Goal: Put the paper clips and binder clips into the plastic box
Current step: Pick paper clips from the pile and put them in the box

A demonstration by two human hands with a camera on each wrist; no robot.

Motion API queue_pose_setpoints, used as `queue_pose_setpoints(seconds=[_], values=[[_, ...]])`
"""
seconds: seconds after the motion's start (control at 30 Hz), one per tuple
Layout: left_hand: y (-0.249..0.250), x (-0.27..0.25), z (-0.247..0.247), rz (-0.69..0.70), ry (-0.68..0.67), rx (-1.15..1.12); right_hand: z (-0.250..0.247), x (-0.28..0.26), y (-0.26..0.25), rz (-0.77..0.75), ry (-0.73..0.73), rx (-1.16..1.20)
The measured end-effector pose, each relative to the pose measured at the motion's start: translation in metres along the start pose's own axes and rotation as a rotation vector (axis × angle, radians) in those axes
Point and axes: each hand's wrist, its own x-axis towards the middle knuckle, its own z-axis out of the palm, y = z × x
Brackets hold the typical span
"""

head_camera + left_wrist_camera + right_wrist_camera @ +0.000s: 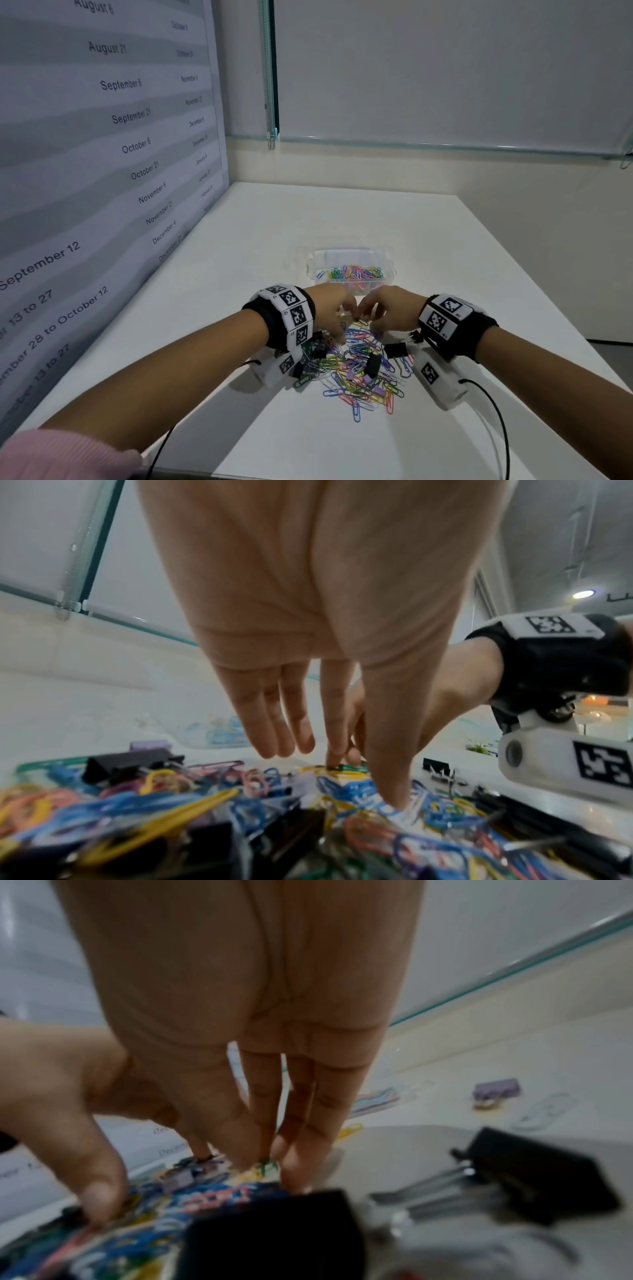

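Observation:
A heap of coloured paper clips [359, 373] mixed with black binder clips [395, 350] lies on the white table [257, 240]. Just beyond it stands the clear plastic box [351, 274], holding several coloured clips. My left hand [342, 329] reaches down onto the heap's far left edge; in the left wrist view the left hand [366, 780] has straight fingers, thumb and index tip touching clips. My right hand [368, 317] meets it from the right; in the right wrist view the right hand [171, 1185] is spread, fingertips on the heap. Neither hand visibly lifts anything.
A large printed board of dates [102, 154] runs along the table's left side. A black binder clip [541, 1175] and a small purple one [496, 1089] lie right of the heap. Black cables [493, 411] trail from both wrists. The table's right edge [548, 308] drops off.

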Motion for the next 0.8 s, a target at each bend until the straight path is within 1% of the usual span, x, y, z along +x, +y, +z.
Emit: queue_pose_setpoints(seconds=[0.1, 0.23, 0.4, 0.53, 0.67, 0.8], values=[[0.0, -0.001, 0.005, -0.029, -0.023, 0.048, -0.003, -0.003, -0.004, 0.004, -0.025, 0.046], [0.001, 0.002, 0.007, -0.048, -0.054, 0.012, -0.005, -0.005, -0.008, 0.064, -0.037, -0.049], [0.005, 0.003, 0.005, -0.037, -0.071, 0.009, 0.003, -0.005, -0.016, 0.031, -0.045, -0.043], [0.003, 0.0, 0.003, -0.023, -0.104, -0.025, 0.002, -0.003, -0.015, 0.02, -0.099, 0.016], [0.004, 0.0, 0.005, -0.043, -0.08, -0.03, 0.003, 0.0, -0.012, 0.0, -0.143, 0.079], [0.007, 0.004, 0.009, -0.045, -0.029, 0.013, 0.0, 0.004, -0.006, 0.003, -0.102, 0.095]])
